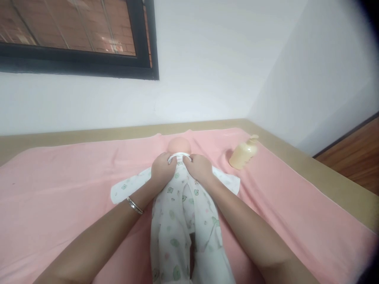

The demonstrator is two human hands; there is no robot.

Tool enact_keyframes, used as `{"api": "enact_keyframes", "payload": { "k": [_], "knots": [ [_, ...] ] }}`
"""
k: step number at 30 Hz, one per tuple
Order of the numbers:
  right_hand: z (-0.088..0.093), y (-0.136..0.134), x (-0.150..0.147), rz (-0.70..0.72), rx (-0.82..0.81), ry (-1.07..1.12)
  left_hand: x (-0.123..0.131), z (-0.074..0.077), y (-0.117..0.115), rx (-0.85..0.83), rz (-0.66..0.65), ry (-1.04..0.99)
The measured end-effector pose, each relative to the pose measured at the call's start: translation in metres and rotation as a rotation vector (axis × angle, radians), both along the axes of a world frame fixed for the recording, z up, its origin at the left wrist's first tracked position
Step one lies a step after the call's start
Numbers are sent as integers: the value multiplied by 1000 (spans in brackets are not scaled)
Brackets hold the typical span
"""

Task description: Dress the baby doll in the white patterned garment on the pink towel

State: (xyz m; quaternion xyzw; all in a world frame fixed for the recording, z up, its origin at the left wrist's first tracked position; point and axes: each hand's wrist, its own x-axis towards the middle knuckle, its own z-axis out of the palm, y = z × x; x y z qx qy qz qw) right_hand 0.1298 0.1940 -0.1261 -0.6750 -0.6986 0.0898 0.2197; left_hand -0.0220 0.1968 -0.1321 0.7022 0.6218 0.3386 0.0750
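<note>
A baby doll [179,144] lies on a pink blanket [74,177], with only the top of its bald head showing. White baby clothes [174,213] printed with small green animals and leaves cover its body, the sleeves spread to both sides and the front parting lower down. My left hand [162,169] is closed on the left side of the collar, just below the head. On the other side of the neckline, my right hand [199,167] pinches the collar too. The doll's face is hidden.
A pale yellow pump bottle [244,153] stands tilted in view on the blanket, to the right of the doll. Behind the blanket runs a tan surface edge [133,131] along a white wall [204,71]. A dark-framed window [145,59] is at upper left.
</note>
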Motion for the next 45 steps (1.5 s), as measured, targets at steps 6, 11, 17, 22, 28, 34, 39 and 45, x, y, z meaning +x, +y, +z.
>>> {"api": "enact_keyframes", "payload": {
  "k": [6, 11, 17, 22, 28, 34, 39, 45],
  "knots": [
    [-3, 2, 0, 7, 10, 1, 0, -1, 0, 17, 2, -15],
    [-2, 1, 0, 5, 30, -9, 0, -1, 0, 18, 10, -14],
    [-2, 2, 0, 0, 1, -24, 0, -1, 0, 26, 3, -15],
    [9, -4, -2, 16, -34, -91, 0, 0, 0, 21, 14, 20],
    [32, -36, -14, 172, 25, -311, -3, 7, 1, -201, 23, 125],
    [28, -16, -3, 154, -157, -162, 4, 13, -9, -60, 50, 342],
    [26, -15, -3, 152, -106, -207, 3, 11, -10, -1, 43, 352],
    [21, -22, -12, 188, 63, -296, -3, 10, -6, -189, 3, 293]
  ]
}}
